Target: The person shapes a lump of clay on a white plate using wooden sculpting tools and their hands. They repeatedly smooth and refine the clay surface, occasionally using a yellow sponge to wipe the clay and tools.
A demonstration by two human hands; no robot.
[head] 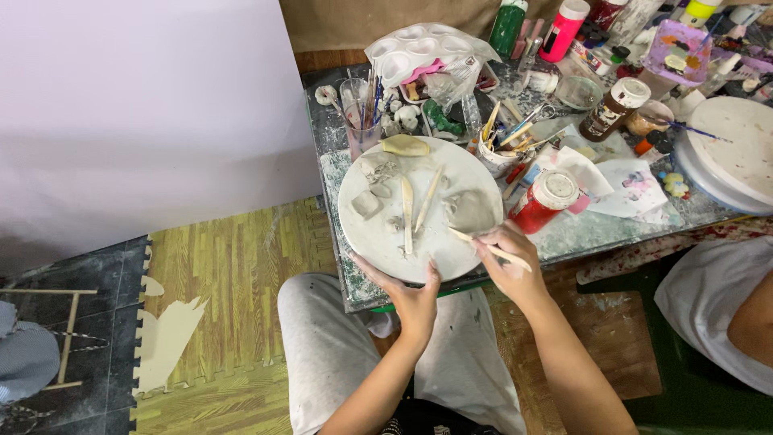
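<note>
Your right hand (509,259), clamped on a wooden tool (489,248), points it up-left at the clay slab (469,211) just beyond; your left hand (412,296) grips the round board's (378,242) near rim.

Craft studio: paint bottles (564,29), brushes (369,95), clay pieces (470,211)

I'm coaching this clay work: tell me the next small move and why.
Probably press the wooden stick a little further into the clay lump. The right hand already has its tip at the lump's edge, and the left hand steadies the round board.
</note>
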